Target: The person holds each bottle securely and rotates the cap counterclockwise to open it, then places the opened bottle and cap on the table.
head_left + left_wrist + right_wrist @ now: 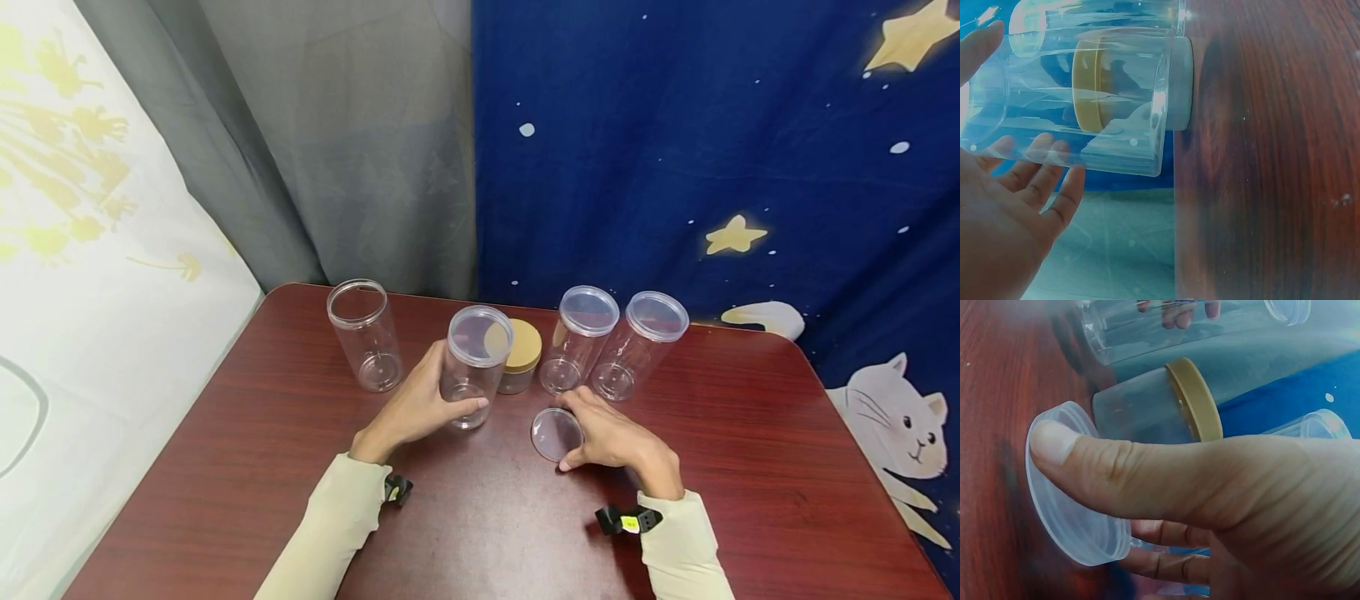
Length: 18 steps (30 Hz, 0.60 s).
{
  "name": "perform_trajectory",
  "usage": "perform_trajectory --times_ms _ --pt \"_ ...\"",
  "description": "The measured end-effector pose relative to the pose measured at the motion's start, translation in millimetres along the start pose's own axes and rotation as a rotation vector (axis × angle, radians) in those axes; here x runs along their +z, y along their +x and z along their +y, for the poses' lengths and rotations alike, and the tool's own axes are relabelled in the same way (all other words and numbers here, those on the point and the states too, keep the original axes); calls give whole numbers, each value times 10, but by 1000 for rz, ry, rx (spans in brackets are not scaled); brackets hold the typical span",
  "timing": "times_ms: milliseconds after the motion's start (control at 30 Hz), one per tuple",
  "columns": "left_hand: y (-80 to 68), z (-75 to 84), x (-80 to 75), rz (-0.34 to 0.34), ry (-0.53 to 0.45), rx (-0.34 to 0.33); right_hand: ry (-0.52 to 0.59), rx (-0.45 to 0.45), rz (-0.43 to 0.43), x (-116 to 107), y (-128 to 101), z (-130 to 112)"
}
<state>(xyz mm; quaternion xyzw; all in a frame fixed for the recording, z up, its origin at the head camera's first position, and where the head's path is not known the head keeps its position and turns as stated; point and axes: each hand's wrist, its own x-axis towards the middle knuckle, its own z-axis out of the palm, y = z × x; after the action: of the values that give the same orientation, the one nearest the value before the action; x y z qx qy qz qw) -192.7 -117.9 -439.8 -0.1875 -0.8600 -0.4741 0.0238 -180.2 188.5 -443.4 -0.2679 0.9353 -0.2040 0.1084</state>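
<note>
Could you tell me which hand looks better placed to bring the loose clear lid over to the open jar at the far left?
Probably the right hand: its thumb and fingers already grip the loose lid on the table. The left hand is wrapped round a lidded jar, though it sits nearer the open jar.

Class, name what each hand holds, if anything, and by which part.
The left hand grips the lidded clear plastic jar round its lower side wall. The right hand pinches the loose round clear plastic lid by its rim.

Head view high, looking down; wrist views close, sharing gold-lidded jar (521, 356)
</note>
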Motion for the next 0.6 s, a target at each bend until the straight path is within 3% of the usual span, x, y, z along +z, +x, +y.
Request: perform_trajectory --times_ms 600 --pt "-14 52 23 -43 29 25 -27 -22 94 -193 -86 -194"
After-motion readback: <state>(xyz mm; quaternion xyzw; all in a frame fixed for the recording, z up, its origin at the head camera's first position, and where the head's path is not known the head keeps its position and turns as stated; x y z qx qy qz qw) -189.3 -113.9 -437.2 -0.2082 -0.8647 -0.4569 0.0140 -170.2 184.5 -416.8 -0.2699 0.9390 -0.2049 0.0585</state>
